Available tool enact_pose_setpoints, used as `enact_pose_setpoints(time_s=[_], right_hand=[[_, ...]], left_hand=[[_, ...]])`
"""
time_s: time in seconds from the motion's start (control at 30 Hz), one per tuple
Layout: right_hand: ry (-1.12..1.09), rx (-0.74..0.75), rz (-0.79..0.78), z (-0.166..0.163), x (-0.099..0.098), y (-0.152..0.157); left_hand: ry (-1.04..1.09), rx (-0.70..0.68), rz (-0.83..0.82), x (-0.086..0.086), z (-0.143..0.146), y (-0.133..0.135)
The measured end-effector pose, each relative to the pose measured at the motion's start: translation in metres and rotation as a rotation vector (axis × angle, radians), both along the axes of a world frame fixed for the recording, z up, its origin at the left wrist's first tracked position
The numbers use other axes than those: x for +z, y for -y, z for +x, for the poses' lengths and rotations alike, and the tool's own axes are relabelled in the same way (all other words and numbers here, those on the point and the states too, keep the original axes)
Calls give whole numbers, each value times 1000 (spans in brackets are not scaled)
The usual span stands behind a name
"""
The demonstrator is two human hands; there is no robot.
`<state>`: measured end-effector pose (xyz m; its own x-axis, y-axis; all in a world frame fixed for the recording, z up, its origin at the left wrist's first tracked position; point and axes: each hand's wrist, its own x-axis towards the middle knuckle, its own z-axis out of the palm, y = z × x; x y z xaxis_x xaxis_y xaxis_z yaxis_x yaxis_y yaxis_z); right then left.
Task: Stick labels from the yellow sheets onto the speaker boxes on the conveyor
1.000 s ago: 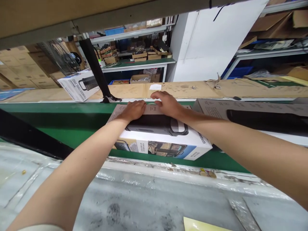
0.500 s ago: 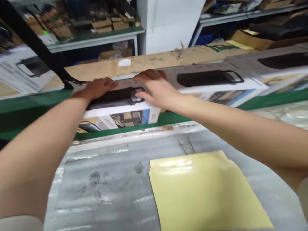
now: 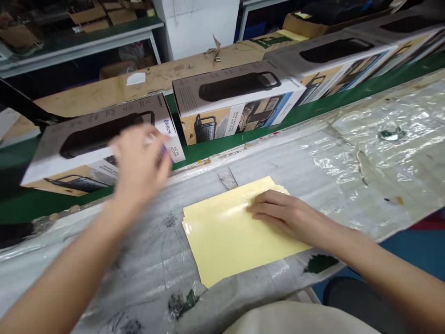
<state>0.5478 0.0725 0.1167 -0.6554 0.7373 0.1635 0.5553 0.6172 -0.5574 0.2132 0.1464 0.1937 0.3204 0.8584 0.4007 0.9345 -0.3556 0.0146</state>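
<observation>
My left hand (image 3: 139,162) is smeared by motion in front of the nearest printed carton (image 3: 38,167), which shows a black Bluetooth speaker on its top. Whether that hand touches the carton I cannot tell. My right hand (image 3: 288,215) rests on a stack of glossy yellow sheets (image 3: 225,241), fingers stretched out flat over its right part. The stack lies on the plastic-covered worktop, its edges slightly uneven. Past a narrow gap to the right stands a second matching carton (image 3: 187,99), and a row of similar ones runs off behind it.
The cartons stand on a green strip (image 3: 208,150) beyond the plastic-covered worktop (image 3: 313,167). A cardboard-topped ledge (image 3: 160,74) runs behind, near a white pillar (image 3: 201,28). A black post (image 3: 24,104) rises at the left. An open cardboard box (image 3: 295,25) stands farther back.
Both hands have come off the carton tops toward me, the right one now on the yellow sheets. A gap now shows between the first two cartons. The view has turned.
</observation>
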Motion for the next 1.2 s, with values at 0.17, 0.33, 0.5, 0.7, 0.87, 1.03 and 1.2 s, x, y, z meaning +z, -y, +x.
enact_pose_setpoints(time_s=[0.17, 0.33, 0.5, 0.7, 0.87, 1.03, 1.2], right_hand=[[172, 100, 45, -6, 4, -20], [174, 276, 22, -11, 8, -43], [65, 345, -47, -8, 2, -53], [-14, 332, -41, 2, -10, -53], [-16, 356, -43, 5, -8, -51], [5, 358, -81, -2, 2, -54], [89, 412, -137, -9, 15, -59]], left_hand=[[29, -557, -274, -68, 61, 83], [98, -581, -310, -92, 63, 95], [113, -591, -268, -90, 60, 93], [106, -599, -248, -92, 61, 95], [86, -587, -264, -91, 60, 95], [50, -587, -313, -89, 60, 94], [60, -594, -258, -89, 61, 94]])
